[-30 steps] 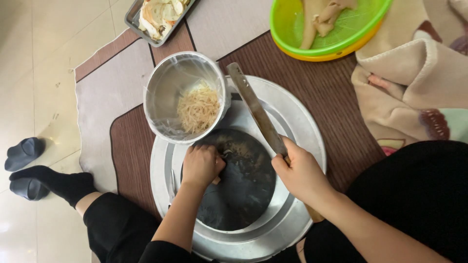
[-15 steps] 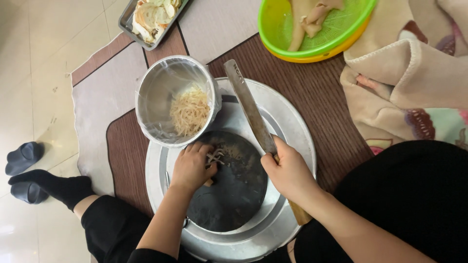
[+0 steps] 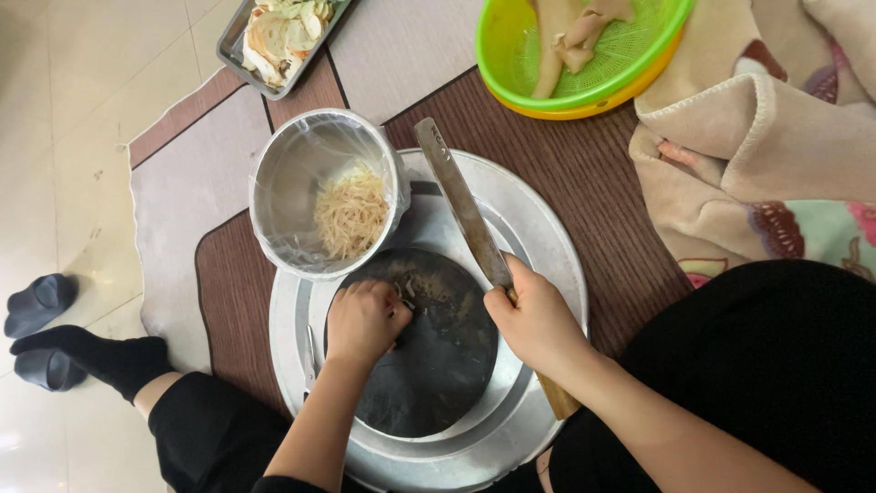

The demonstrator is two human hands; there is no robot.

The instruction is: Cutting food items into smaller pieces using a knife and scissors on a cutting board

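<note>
- Lying at the far left on the pale floor, a dark slipper [image 3: 36, 304]; just beside it a foot in a black sock [image 3: 87, 358], with a second slipper partly under it
- a grey-and-brown mat [image 3: 178, 237] covers the floor from there rightward
- at the top, a small tray [image 3: 281, 36] of pale peelings sits on the mat's far edge
- a steel bowl [image 3: 327, 192] lined with clear plastic holds a heap of pale shreds [image 3: 351, 212]; it rests on the rim of a big round steel platter [image 3: 538, 228]
- the left hand [image 3: 363, 321] is curled into a loose fist, fingertips pinching a few shreds on a dark round board [image 3: 429, 365] set in the platter; just below the bowl
- the right hand [image 3: 538, 324] is closed around the handle of a long cleaver [image 3: 461, 205]; the blade points up and left, past the bowl, its wooden butt poking out under the wrist
- a green basket [image 3: 630, 64] nested in a yellow one holds pale strips, top right
- a beige blanket [image 3: 776, 137] lies bunched at the far right; below it, a black-clad knee
</note>
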